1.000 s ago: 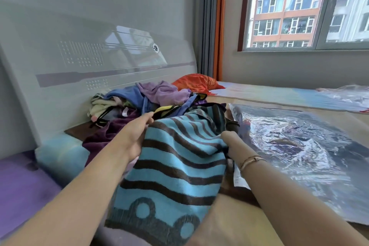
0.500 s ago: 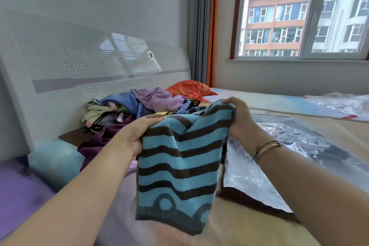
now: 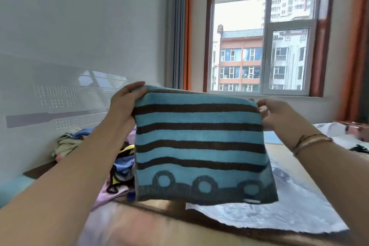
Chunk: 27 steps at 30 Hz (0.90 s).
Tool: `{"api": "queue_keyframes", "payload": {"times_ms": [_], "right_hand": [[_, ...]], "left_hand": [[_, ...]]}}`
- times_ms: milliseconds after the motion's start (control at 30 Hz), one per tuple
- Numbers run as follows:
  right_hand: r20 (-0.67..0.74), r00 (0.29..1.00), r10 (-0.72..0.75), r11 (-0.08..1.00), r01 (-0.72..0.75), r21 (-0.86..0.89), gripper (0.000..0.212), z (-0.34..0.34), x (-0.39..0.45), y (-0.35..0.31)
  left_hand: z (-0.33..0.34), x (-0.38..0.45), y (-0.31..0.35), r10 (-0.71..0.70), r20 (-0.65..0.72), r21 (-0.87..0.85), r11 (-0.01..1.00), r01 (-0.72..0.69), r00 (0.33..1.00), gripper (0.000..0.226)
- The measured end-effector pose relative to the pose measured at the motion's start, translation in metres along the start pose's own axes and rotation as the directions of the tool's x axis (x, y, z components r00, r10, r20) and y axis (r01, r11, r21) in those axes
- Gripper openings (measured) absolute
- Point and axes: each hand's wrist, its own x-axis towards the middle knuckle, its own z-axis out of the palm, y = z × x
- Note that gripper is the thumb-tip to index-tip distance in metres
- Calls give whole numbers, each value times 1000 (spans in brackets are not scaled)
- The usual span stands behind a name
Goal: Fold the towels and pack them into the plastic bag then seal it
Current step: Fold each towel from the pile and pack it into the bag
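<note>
- Since half a second ago, the striped towel has gone from a bunched, drooping hang between close-set hands to a flat spread held high, and the view has tipped up so the window fills the far wall.
- Bed lies below both hands, its near edge blurred and cut off by the frame.
- Plastic bag lies flat on the bed below the right hand; the towel's hanging edge covers its far part and its right end runs out of view.
- Striped towel hangs in the air between the two hands, long axis running level from left hand to right hand, stripes parallel to that axis, the band of circles along the bottom edge. A second layer shows behind the top edge near the left hand, so it appears doubled, though how far is hidden.
- Towel pile sits below and behind the left forearm, mostly hidden by the arm and the held towel.
- Left hand grips the towel's top left corner, fingers curled over the edge.
- Right hand pinches the top right corner with its fingers curled; the fingertips are blurred.
- Bracelets ring the right wrist.
</note>
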Motion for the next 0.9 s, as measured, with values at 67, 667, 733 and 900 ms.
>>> {"api": "queue_keyframes", "payload": {"times_ms": [67, 667, 733, 900], "right_hand": [[25, 999, 33, 998, -34, 52, 10, -12, -5, 7], [29, 956, 291, 869, -252, -425, 21, -100, 18, 62], [41, 981, 189, 907, -159, -389, 21, -95, 20, 56], [75, 983, -166, 943, 181, -279, 22, -78, 15, 14]], "left_hand": [[11, -6, -3, -24, 16, 24, 999, 24, 1000, 16], [-4, 0, -74, -233, 185, 524, 845, 105, 955, 44], [-5, 4, -74, -275, 175, 482, 861, 162, 945, 47], [-6, 9, -51, -283, 175, 427, 885, 186, 943, 49]]}}
